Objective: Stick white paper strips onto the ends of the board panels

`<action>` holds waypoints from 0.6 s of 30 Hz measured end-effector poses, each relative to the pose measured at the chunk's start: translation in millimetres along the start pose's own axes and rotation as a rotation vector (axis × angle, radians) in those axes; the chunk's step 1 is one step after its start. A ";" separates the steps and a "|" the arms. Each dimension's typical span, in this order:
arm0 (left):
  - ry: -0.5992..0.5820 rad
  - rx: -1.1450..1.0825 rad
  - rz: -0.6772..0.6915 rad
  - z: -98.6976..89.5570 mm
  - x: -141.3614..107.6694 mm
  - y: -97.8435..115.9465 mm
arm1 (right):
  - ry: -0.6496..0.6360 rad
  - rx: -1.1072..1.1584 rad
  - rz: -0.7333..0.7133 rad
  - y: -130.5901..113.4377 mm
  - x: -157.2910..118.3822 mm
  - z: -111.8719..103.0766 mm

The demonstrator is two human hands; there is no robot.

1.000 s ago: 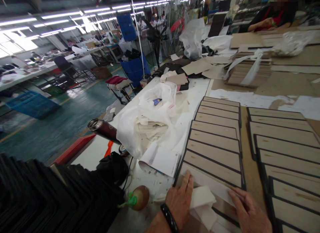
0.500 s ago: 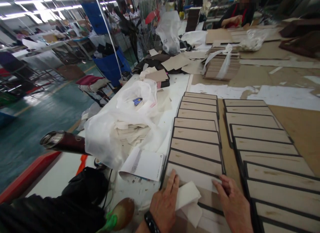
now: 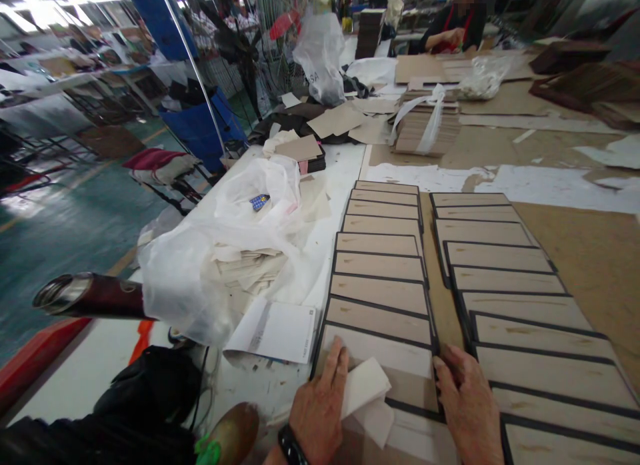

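Observation:
Two overlapping rows of tan, black-edged flat panels (image 3: 381, 272) lie on the table in front of me, the second row (image 3: 505, 278) to the right. My left hand (image 3: 316, 409), with a black wristband, presses flat on the nearest panel of the left row, over a folded white cloth (image 3: 367, 395). My right hand (image 3: 467, 405) rests flat on that same panel's right edge. Neither hand grips anything.
A white plastic bag of paper pieces (image 3: 225, 265), a printed sheet (image 3: 275, 332), a dark metal flask (image 3: 85, 295), a black bag (image 3: 150, 392) and a round brown object (image 3: 230, 428) lie left. A tied bundle of panels (image 3: 425, 125) sits far back. A person works at the far table end.
The camera view has swung right and down; the dark stack at lower left has left the view. Both hands stay pressed on the nearest panel, shifted slightly left in the frame.

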State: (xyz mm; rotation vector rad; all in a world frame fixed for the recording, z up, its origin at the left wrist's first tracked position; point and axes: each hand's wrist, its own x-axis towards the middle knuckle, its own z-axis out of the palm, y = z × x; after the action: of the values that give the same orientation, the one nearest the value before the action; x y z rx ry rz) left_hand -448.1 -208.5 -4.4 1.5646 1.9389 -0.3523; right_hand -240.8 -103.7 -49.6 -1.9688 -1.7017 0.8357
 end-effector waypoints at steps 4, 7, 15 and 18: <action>0.008 0.003 0.007 0.7 -0.9 0.6 | -0.148 -0.010 0.097 -4.3 0.2 -4.0; 0.021 -0.010 0.036 1.1 -2.2 -1.3 | -0.203 -0.059 0.086 -1.4 4.7 -2.2; 0.121 0.003 0.033 0.3 -1.3 -14.0 | -0.293 -0.030 0.164 12.9 16.0 4.7; 0.161 0.022 0.019 -1.3 -0.2 -18.0 | -0.278 0.000 0.157 10.1 16.0 3.9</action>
State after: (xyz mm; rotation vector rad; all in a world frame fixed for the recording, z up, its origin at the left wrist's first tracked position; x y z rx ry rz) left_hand -465.5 -212.8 -6.3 1.6697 2.0460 -0.2473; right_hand -234.7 -90.1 -61.9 -2.0861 -1.7074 1.2140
